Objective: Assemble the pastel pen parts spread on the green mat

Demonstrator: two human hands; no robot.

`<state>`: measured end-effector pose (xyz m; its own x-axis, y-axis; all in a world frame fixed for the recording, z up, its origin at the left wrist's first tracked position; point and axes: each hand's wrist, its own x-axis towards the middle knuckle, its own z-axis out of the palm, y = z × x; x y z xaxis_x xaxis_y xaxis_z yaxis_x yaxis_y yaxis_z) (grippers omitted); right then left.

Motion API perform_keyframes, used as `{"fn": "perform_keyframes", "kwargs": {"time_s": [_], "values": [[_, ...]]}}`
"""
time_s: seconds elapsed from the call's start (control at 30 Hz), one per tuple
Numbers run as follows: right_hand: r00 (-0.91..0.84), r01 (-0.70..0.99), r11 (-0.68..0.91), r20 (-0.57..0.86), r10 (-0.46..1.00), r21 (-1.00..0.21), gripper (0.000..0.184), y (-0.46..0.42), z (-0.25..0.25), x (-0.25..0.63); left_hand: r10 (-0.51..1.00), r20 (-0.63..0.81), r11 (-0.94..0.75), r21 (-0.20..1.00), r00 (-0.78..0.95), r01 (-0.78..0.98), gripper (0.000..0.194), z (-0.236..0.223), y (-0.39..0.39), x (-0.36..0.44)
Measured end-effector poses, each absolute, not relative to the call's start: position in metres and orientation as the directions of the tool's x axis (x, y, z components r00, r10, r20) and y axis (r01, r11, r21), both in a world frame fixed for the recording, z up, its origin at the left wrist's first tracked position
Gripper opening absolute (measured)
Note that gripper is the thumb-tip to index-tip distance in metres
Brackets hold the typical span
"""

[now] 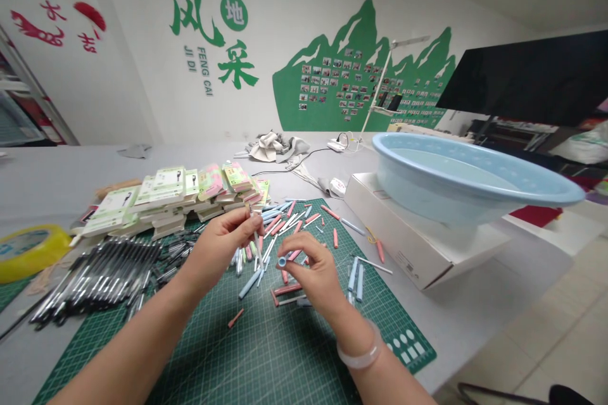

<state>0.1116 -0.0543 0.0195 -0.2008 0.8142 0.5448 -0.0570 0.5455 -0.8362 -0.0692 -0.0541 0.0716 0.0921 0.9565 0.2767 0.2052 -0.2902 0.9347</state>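
My left hand (223, 243) pinches a thin white pen refill (257, 243) that points down toward the green cutting mat (266, 354). My right hand (313, 269) holds a short light-blue pen barrel (283, 261) between thumb and fingers, its open end facing the refill. The two parts are close together but apart. Below and behind my hands lies a scatter of pink and blue pen parts (289, 221) on the mat. A pale bangle (360, 354) sits on my right wrist.
Black pen refills (104, 275) are piled at the left. Stacked small packages (175, 193) lie behind them. A yellow tape roll (28, 250) sits far left. A light-blue basin (470, 180) rests on a white box (418, 237) at the right, near the table edge.
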Motion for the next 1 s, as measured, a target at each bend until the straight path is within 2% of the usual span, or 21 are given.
{"fn": "perform_keyframes", "kwargs": {"time_s": [0.33,0.53,0.63,0.77,0.9,1.0], "values": [[-0.204,-0.051,0.546,0.544,0.814,-0.836,0.016,-0.054,0.019,0.110,0.954,0.275,-0.298,0.904,0.115,0.306,0.029,0.076,-0.056,-0.071],[-0.197,-0.086,0.499,0.506,0.840,-0.862,0.015,-0.054,0.019,0.110,0.938,0.271,-0.336,0.863,0.216,0.376,0.030,0.074,-0.052,-0.071],[-0.169,-0.222,0.355,0.395,0.903,-0.908,0.015,-0.048,0.012,0.110,0.932,0.217,-0.306,0.900,0.291,0.310,0.030,0.063,-0.045,-0.071],[-0.056,-0.445,0.130,0.173,0.983,-0.886,0.034,-0.036,-0.001,0.113,0.944,0.132,-0.218,0.937,0.303,0.273,0.032,0.044,-0.038,-0.065],[0.024,-0.515,0.092,0.093,0.995,-0.852,0.035,-0.029,-0.006,0.117,0.945,0.146,-0.244,0.910,0.293,0.334,0.029,0.034,-0.042,-0.053],[0.078,-0.533,0.064,0.026,0.997,-0.844,0.033,-0.027,-0.005,0.119,0.951,0.099,-0.201,0.918,0.293,0.341,0.033,0.030,-0.047,-0.046]]}}
